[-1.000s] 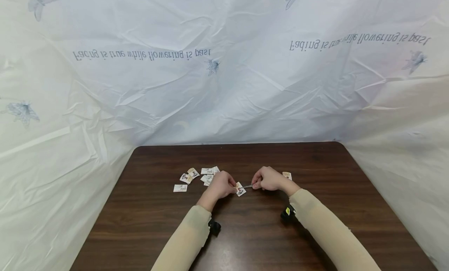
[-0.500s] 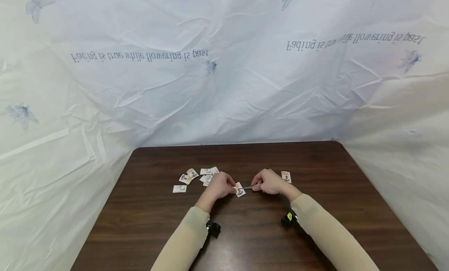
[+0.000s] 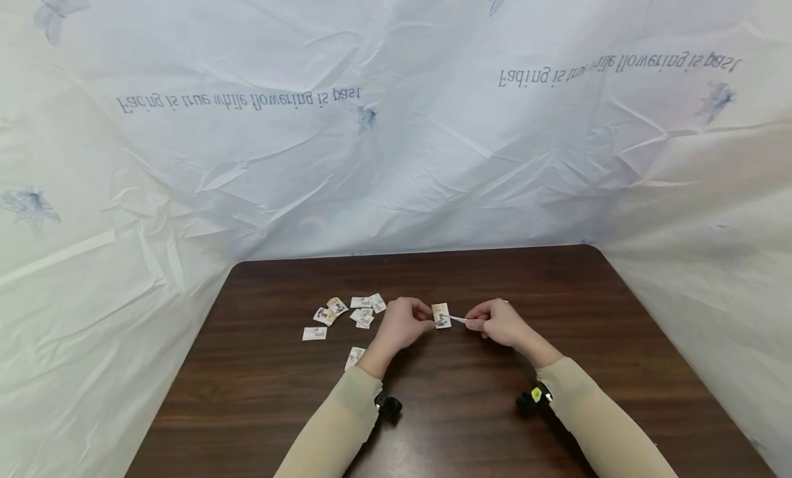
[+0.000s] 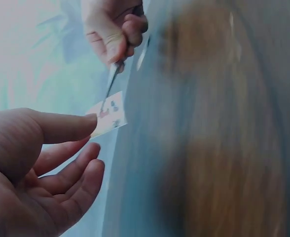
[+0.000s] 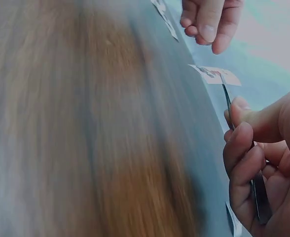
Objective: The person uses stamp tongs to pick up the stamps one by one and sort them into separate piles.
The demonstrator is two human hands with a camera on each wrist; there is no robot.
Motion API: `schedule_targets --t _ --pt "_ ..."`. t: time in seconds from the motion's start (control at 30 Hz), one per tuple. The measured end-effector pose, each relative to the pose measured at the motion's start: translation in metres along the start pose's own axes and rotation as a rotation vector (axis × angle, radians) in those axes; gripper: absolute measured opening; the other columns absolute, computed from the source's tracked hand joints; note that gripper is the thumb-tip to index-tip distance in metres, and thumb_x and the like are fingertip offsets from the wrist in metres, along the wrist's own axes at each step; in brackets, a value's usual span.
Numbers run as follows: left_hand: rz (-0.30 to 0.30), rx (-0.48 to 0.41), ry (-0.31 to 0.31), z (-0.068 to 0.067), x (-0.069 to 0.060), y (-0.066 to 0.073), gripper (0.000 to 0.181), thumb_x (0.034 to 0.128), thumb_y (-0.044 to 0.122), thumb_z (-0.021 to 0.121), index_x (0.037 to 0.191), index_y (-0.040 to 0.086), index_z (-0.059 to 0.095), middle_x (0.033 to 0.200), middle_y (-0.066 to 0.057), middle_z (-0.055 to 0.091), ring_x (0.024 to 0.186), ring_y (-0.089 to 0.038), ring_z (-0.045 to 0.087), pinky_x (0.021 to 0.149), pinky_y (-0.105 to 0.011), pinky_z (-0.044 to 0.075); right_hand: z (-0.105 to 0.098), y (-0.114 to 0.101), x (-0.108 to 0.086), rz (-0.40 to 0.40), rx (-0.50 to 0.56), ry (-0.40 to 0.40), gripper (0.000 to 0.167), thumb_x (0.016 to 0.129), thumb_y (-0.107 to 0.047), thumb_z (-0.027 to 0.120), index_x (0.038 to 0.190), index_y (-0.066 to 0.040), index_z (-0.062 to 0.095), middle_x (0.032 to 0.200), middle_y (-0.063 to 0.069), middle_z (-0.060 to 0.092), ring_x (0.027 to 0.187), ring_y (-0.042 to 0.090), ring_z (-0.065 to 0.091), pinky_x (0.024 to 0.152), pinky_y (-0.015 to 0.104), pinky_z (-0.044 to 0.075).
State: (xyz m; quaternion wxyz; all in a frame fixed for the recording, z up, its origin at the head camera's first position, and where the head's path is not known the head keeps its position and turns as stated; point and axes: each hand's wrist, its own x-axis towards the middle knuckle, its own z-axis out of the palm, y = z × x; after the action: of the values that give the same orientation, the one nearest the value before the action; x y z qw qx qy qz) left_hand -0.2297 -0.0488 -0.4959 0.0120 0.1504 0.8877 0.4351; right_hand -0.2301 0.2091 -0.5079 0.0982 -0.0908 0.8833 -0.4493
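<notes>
1 pr tweezers [image 3: 458, 319] being gripped by R hand [image 3: 498, 322], tip on 1 card [image 3: 440, 314]; L hand [image 3: 404, 322] being held nearby, thumb apart. 7+ other cards [image 3: 314, 333] being borne by surface [image 3: 458, 409].

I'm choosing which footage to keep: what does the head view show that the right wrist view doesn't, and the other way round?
Only the head view shows the lettering on the sheet and both sleeves. Only the right wrist view shows the tweezers' back end. Both show the tweezers in the grip of the right hand, tip at a small card, with the left hand nearby.
</notes>
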Motion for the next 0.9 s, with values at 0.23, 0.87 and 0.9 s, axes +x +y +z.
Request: schedule_targets --t 0.23,0.87,0.9 --pt "0.012 -0.022 0.019 0.036 0.011 0.018 0.008 0.0889 0.011 0.088 0.094 0.009 0.082 0.080 0.007 0.071 0.073 -0.004 0.062 0.070 -0.024 0.053 -0.022 0.020 -0.016 0.065 0.022 0.078 0.023 0.102 -0.012 0.073 0.116 0.006 0.077 0.078 0.006 0.067 0.069 0.020 0.062 0.063 0.033 0.049" --pt "-0.027 -0.043 -0.004 0.094 0.033 0.055 0.007 0.0905 0.014 0.088 0.093 0.012 0.082 0.080 0.010 0.068 0.073 -0.001 0.061 0.068 -0.021 0.052 -0.066 0.048 -0.049 0.164 0.031 0.156 0.031 0.106 -0.018 0.069 0.120 0.009 0.073 0.079 0.006 0.064 0.071 0.021 0.058 0.067 0.032 0.045" --pt "-0.033 -0.043 -0.006 0.095 0.033 0.056 0.007 0.0904 0.015 0.088 0.093 0.012 0.082 0.080 0.010 0.068 0.073 -0.002 0.061 0.068 -0.021 0.052 -0.068 0.049 -0.050 0.165 0.028 0.156 0.032 0.106 -0.019 0.069 0.121 0.010 0.072 0.080 0.006 0.064 0.072 0.021 0.058 0.066 0.032 0.045"
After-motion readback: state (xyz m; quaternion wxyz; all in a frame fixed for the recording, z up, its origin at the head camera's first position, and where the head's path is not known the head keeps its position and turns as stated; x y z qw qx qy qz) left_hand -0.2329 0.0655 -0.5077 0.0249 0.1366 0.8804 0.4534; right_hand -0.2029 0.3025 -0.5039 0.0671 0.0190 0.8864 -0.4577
